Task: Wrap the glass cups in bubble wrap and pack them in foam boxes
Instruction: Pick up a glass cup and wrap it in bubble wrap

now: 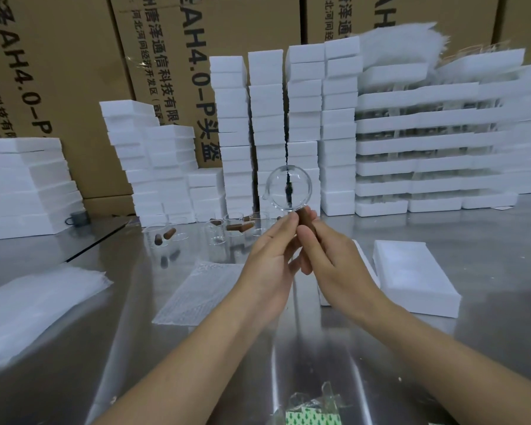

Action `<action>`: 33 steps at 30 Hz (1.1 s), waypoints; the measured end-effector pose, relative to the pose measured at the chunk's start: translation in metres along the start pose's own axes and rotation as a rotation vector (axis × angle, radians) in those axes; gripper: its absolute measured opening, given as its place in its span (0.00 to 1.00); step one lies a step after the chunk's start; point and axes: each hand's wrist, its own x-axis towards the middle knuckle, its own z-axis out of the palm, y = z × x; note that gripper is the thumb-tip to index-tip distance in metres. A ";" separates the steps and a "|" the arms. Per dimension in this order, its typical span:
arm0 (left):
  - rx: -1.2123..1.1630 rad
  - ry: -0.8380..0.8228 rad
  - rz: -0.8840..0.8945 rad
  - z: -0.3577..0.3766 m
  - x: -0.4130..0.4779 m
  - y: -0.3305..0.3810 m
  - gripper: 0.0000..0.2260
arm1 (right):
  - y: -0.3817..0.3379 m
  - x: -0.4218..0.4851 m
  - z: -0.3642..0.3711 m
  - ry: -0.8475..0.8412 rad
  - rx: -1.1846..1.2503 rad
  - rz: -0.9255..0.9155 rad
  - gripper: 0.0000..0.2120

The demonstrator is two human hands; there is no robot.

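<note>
I see the left hand [269,259] and right hand [328,259] raised over the worktop [196,363], fingers of both clamped on the brown handle [304,214] of one glass cup [289,187]. Cup is in the air, mouth facing camera, spout to the left. Bubble wrap sheet [196,289] lies flat under the left hand. Foam box [411,274] sits near the right hand. More cups [233,225] stand behind.

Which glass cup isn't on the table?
The cup held up in the air by its brown handle, pinched by the left hand and right hand. The other cups stand on the table.
</note>
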 end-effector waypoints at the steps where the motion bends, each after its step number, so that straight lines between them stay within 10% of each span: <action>1: 0.005 0.011 0.007 0.000 0.000 -0.001 0.15 | 0.001 0.000 0.000 0.003 0.023 0.008 0.10; 10: 0.067 0.036 0.096 -0.004 0.004 0.004 0.17 | -0.006 0.001 0.005 -0.010 0.279 0.060 0.13; 18: 0.156 0.208 0.001 -0.010 0.003 0.002 0.10 | -0.011 0.003 0.007 -0.223 0.902 0.555 0.23; 29: 0.164 0.052 0.023 -0.012 0.004 0.014 0.15 | 0.001 0.013 -0.005 -0.149 0.753 0.399 0.20; 33: 0.056 0.002 0.023 -0.024 0.010 0.029 0.31 | 0.011 0.020 -0.024 -0.028 0.516 0.287 0.19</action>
